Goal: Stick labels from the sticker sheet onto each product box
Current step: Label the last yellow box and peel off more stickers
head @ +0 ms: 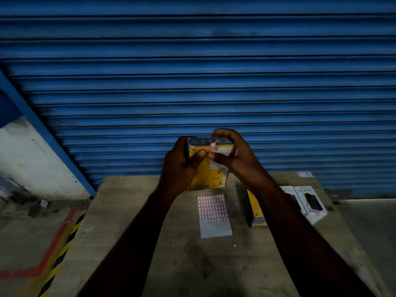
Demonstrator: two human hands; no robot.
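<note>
While aloft, yellow box (211, 171) within curled fingers (224, 133) of left hand (179, 168) and right hand (240, 157), thumbs beside its label (213, 145).

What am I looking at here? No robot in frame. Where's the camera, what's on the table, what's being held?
There is no machine here. A person works bare-handed, and the single picture comes from a wide-angle camera on their head, looking forward and down. The left hand and right hand both grip a yellow box, raised above the wooden table. A small red-edged label sits on its top edge, by the right thumb. On the table lie the sticker sheet, a second box partly behind the right forearm, and two white boxes at the right. A blue shutter stands behind.
</note>
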